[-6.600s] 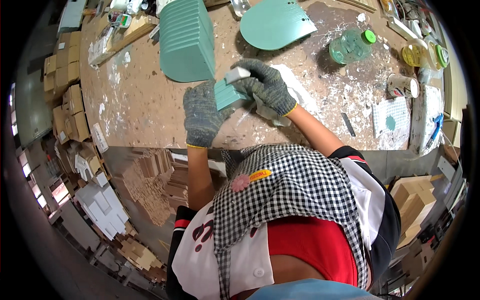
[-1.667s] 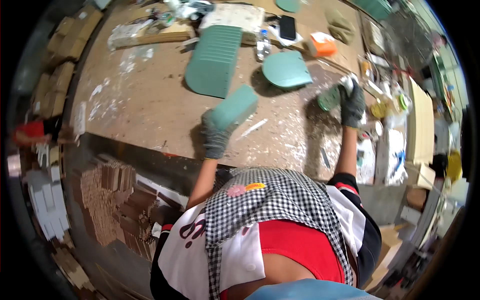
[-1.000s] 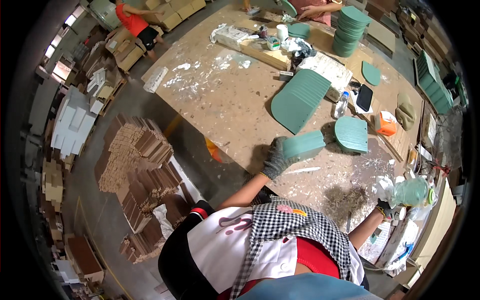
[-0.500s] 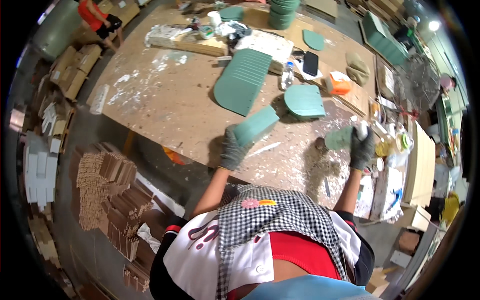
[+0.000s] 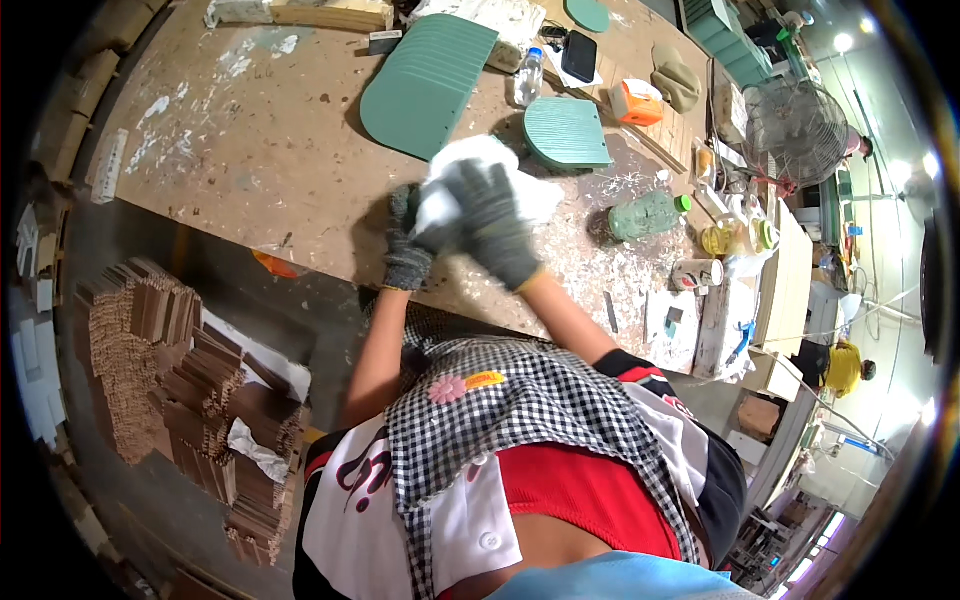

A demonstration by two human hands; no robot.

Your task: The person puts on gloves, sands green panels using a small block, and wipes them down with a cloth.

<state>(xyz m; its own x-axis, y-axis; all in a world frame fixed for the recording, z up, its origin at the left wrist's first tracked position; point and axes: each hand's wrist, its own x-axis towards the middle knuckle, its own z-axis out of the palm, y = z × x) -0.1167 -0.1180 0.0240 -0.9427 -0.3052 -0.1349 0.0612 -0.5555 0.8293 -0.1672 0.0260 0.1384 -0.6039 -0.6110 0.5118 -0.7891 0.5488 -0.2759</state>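
Both my hands wear dark grey knit gloves and meet over the near edge of the worktable. My right hand [image 5: 490,225], smeared by motion, is closed on a white cloth [image 5: 540,198] and presses it against what my left hand holds. My left hand [image 5: 405,245] is closed at the cloth's left side. The small green block it held a moment earlier is now hidden behind the cloth and glove. Just beyond lie a large green ribbed panel [image 5: 425,90] with a rounded end and a smaller green ribbed panel [image 5: 566,133].
A clear jar with a green lid [image 5: 645,217] and a paper cup [image 5: 697,274] stand on the right. Beyond are a water bottle [image 5: 528,78], phone [image 5: 579,57] and orange tissue pack [image 5: 637,102]. Stacked brown strips [image 5: 120,370] lie below left; a fan [image 5: 795,130] stands far right.
My right hand has come left from beside the jar, bringing the white cloth onto the green block at my left hand. The view has shifted, so the table sits higher and further left.
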